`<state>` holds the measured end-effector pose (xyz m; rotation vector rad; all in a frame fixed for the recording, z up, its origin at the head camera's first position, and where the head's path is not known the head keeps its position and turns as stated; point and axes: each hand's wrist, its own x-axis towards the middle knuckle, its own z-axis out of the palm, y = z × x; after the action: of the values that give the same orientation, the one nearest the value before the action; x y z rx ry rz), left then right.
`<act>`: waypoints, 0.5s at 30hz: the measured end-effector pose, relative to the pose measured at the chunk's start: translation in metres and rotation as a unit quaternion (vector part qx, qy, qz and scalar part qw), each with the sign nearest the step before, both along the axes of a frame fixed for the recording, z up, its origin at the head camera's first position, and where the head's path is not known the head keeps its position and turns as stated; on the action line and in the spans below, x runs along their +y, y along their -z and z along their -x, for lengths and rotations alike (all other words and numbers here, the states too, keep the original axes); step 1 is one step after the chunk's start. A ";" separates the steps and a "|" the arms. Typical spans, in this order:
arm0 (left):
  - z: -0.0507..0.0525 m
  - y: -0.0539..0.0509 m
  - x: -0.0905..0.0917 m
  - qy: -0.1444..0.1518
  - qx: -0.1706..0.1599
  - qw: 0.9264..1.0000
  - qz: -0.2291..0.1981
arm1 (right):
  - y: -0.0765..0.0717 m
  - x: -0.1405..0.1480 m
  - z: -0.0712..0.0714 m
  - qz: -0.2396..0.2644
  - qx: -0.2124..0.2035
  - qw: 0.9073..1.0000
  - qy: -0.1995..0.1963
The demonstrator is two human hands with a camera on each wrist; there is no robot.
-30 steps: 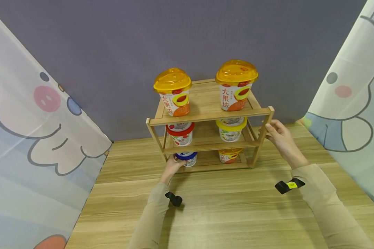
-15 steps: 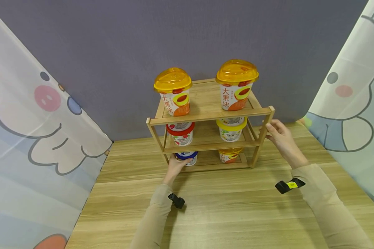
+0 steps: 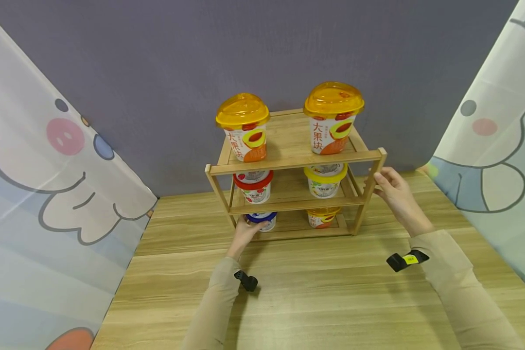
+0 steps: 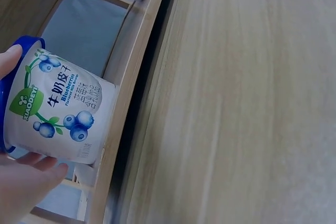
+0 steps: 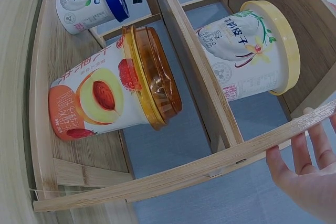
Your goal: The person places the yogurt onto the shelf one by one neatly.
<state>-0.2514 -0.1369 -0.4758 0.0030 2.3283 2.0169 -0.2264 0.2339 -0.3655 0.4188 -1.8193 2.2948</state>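
A wooden three-tier rack (image 3: 297,164) stands on the table. On its bottom shelf, at the left, my left hand (image 3: 244,234) grips a blueberry milk cup (image 4: 65,108) with a blue lid. The thumb lies against the lid while the other fingers reach along the cup's side; part of the lid runs out of the left wrist view. My right hand (image 3: 393,192) holds the rack's right front post (image 5: 252,148), its fingertips against the wood. A peach cup (image 5: 107,90) with an amber domed lid sits on the bottom shelf at the right.
Two large peach cups, one left (image 3: 247,141) and one right (image 3: 330,133), stand on the top shelf. Between the shelves are a red-lidded cup (image 3: 255,189) and a yellow-lidded cup (image 3: 323,184). A grey wall (image 3: 262,48) rises behind, with printed curtains (image 3: 35,194) at both sides.
My left hand has shifted slightly right, its thumb reaching farther across the front of the blueberry cup. The right hand stays at the rack's post.
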 end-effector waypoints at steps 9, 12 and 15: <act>-0.009 -0.001 0.002 0.003 0.034 0.999 -0.016 | 0.000 0.000 0.000 -0.002 0.011 1.000 -0.001; -0.018 -0.010 0.005 0.003 0.049 0.998 -0.030 | -0.001 0.000 -0.001 -0.005 0.015 1.000 0.004; -0.027 -0.018 0.009 0.004 0.053 0.998 -0.041 | -0.002 0.000 -0.002 -0.013 0.020 1.000 0.010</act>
<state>-0.2246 -0.1278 -0.4579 0.1266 2.2990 2.1570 -0.2248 0.2339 -0.3638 0.4445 -1.8272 2.2366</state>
